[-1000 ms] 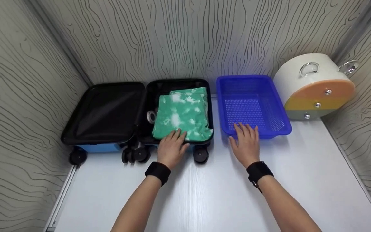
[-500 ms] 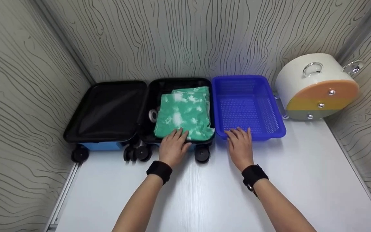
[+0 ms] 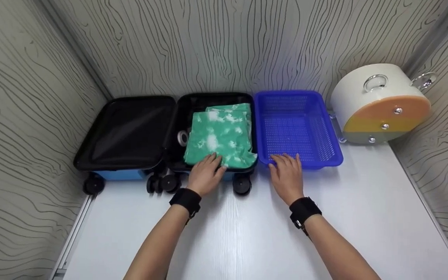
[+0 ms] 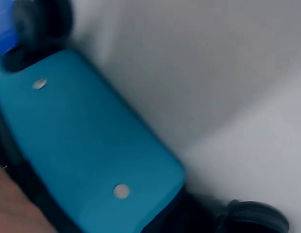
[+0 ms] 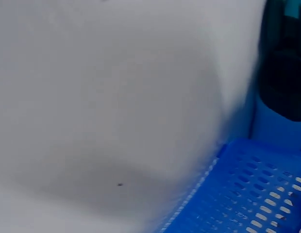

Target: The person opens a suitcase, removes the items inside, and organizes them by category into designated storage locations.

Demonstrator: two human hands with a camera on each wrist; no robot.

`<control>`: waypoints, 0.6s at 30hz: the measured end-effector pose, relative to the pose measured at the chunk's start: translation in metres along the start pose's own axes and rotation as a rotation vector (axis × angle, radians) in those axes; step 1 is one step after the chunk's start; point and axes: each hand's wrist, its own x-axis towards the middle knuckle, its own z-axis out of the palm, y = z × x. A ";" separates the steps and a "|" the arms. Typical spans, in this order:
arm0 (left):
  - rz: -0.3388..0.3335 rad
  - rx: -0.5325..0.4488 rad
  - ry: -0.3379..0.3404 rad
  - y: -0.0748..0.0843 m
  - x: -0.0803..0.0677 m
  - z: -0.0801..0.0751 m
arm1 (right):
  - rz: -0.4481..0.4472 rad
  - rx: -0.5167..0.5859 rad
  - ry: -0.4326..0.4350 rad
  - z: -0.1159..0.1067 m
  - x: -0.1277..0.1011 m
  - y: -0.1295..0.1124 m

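A small blue suitcase (image 3: 130, 132) lies open on the white table, its black-lined lid to the left. A folded green and white cloth (image 3: 221, 135) fills its right half. My left hand (image 3: 205, 174) rests on the cloth's near edge, fingers flat and straight. An empty blue plastic basket (image 3: 294, 128) stands right beside the suitcase. My right hand (image 3: 286, 175) lies with straight fingers on the basket's near rim. The left wrist view shows the suitcase's blue shell (image 4: 87, 145) and a wheel (image 4: 255, 218). The right wrist view shows the basket's perforated wall (image 5: 242, 194).
A white round case (image 3: 379, 103) with orange, yellow and grey stripes and metal rings stands at the back right corner. A roll of tape (image 3: 183, 138) lies in the suitcase left of the cloth. Patterned walls close in the table (image 3: 239, 237) on three sides.
The blue basket has slid left until it stands against the suitcase, my right hand moving with it. My left hand stays on the cloth.
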 end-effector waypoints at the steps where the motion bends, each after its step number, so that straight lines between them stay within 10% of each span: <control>1: -0.017 -0.017 0.005 -0.001 0.001 -0.004 | -0.001 0.019 0.001 -0.001 0.002 -0.003; 9: -0.259 0.055 0.087 -0.019 0.016 -0.038 | -0.066 0.072 -0.084 -0.004 0.030 -0.030; 18: -0.512 -0.150 -0.126 -0.035 0.025 -0.060 | 0.050 -0.050 -0.246 -0.004 0.060 -0.057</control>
